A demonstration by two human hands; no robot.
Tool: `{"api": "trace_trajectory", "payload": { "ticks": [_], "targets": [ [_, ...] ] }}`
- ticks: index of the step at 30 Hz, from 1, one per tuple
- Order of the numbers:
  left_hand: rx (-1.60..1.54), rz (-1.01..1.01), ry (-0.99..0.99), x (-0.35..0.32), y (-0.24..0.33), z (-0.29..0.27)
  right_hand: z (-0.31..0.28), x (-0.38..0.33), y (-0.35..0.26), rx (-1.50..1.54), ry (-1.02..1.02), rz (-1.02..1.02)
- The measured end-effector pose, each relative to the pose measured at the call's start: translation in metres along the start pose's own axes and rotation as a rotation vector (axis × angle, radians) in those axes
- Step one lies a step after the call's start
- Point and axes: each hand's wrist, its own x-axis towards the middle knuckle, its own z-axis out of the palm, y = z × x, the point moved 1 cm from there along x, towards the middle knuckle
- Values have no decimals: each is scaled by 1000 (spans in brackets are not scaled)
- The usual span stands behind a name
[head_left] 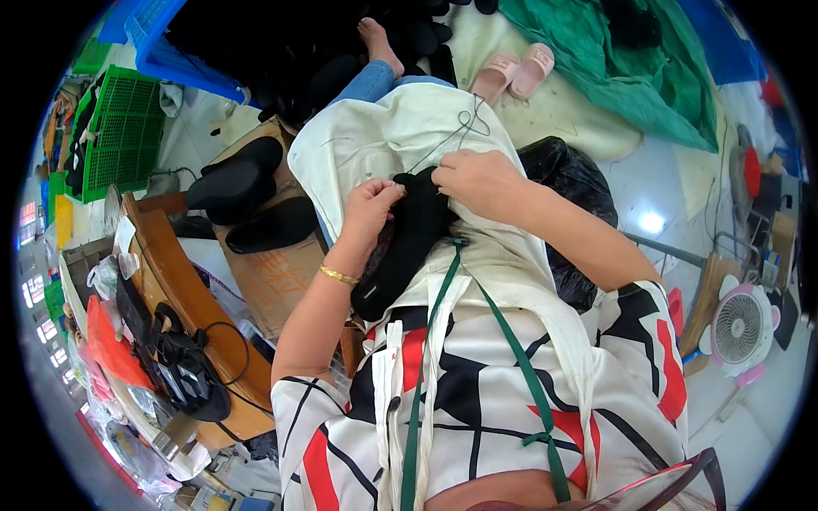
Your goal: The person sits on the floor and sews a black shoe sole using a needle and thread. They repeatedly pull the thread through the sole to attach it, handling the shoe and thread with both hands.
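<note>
A black shoe (407, 247) lies lengthwise on my lap, over a cream apron (341, 140). My left hand (372, 207) is closed in a pinch at the shoe's far left edge, a gold bangle on its wrist. At the far right edge my right hand (479, 181) pinches the black material with bent fingers. A dark thread (469, 126) loops over the apron just beyond my hands and runs down toward the shoe. Whether a needle sits in either hand is too small to make out.
Several black shoes (234, 183) rest on a cardboard box (268, 281) at the left, by a wooden bench (183, 298). A black plastic bag (567, 183) bulges at my right. Pink slippers (514, 72), a green crate (123, 132) and a small fan (740, 324) stand around.
</note>
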Motion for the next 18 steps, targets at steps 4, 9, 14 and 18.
{"api": "trace_trajectory", "payload": {
  "ticks": [4, 9, 14, 18],
  "targets": [
    [-94, -44, -7, 1, -3, -2, -3, -12, -22, 149, -11, 237],
    [-149, -58, -24, 1, -2, -2, 32, -21, -36, 103, -555, 305],
    [-197, -72, -44, 1, -5, -6, 32, -31, -22, 210, -567, 244],
    [-227, -83, -56, 3, -8, -7, -23, -20, -20, 323, -690, 350]
  ]
}}
